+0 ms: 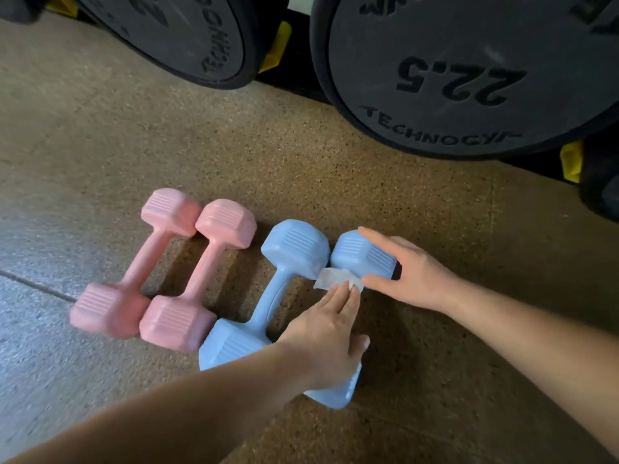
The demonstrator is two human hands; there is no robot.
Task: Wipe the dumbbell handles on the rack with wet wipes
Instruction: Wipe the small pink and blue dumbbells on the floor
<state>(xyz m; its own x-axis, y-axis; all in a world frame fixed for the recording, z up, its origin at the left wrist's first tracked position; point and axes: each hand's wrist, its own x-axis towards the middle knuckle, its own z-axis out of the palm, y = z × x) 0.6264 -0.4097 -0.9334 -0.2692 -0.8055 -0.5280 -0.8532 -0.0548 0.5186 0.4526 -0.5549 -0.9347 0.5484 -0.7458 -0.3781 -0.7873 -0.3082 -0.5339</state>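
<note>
The left grip (330,333) lies released, its straight fingers pressing a wet wipe (331,279) onto the handle of a blue dumbbell (361,252). The right grip (415,276) grasps that dumbbell's far head between thumb and fingers. The dumbbell lies on the floor (435,212), its long axis running away from the person, far end leaning slightly right. Just left of the left grip a second blue dumbbell (278,296) lies parallel, heads nearly touching; beyond it lie two pink dumbbells (201,272). Right of the right grip is open floor; ahead, a black plate (469,72) rim.
</note>
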